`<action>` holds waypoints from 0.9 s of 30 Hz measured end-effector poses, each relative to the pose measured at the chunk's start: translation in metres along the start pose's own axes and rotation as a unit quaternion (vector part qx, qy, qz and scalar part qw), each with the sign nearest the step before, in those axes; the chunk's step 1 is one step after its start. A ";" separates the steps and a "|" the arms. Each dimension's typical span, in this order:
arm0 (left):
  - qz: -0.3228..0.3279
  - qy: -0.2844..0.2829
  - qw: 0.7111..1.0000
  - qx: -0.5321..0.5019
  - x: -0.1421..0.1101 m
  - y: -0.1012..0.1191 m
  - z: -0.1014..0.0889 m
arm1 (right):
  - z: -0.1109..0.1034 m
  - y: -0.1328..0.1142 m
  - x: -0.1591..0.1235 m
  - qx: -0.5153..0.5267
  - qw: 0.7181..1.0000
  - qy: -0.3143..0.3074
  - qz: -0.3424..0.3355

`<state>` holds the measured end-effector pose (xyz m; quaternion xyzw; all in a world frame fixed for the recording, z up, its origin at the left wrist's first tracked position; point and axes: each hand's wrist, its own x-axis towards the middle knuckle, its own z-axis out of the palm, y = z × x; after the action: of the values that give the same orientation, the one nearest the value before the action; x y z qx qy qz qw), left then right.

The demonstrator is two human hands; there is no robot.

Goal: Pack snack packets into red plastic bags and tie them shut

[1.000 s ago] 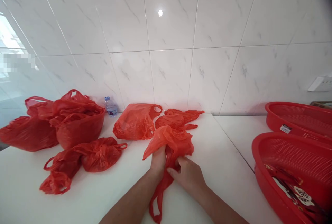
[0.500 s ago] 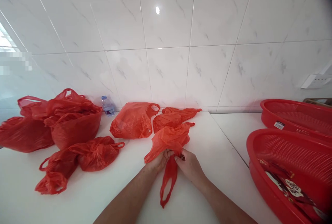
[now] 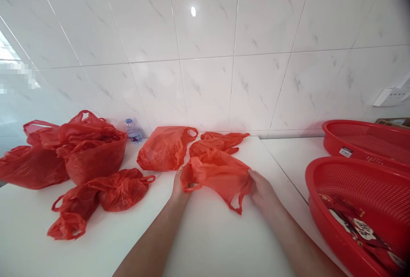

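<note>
A thin red plastic carrier bag (image 3: 218, 172) is spread sideways between my two hands, just above the table in the middle. At its left end my left hand (image 3: 180, 183) grips the side, the fingers partly covered by the film. My right hand (image 3: 260, 187) holds the opposite side, its fingers mostly behind the plastic. One handle loop hangs toward me near the right hand, and another opening shows by the left. Right behind it lie crumpled red bags (image 3: 221, 141), with a fuller red bag (image 3: 163, 148) standing to their left.
Several filled red bags (image 3: 96, 157) are heaped at the left, with knotted red bags (image 3: 118, 189) before them. A water bottle (image 3: 133, 131) stands by the tiled wall. On the right, a red plastic basket (image 3: 315, 183) holds dark red packets; a second basket (image 3: 333, 140) sits behind.
My hands have moved apart, the left one leftward and the right one rightward. The bunched bag between them is now pulled open wide, and its dangling handle has shifted right.
</note>
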<state>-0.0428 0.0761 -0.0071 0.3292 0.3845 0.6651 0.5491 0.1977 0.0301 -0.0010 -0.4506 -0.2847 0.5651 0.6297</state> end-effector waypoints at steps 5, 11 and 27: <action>-0.010 -0.005 1.000 0.022 -0.005 0.001 0.002 | -0.019 -0.009 0.007 0.038 0.997 0.062 -0.016; 0.314 -0.029 0.849 0.425 -0.026 0.006 0.014 | -0.018 -0.014 -0.003 -0.030 0.994 0.089 -0.047; 0.278 -0.101 0.864 0.408 -0.042 0.003 0.029 | 0.008 -0.020 -0.035 -0.537 0.679 0.141 -0.480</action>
<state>-0.0117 0.0390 0.0092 0.6820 0.4565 0.5375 0.1939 0.1928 -0.0009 0.0254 -0.5873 -0.6246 -0.1345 0.4970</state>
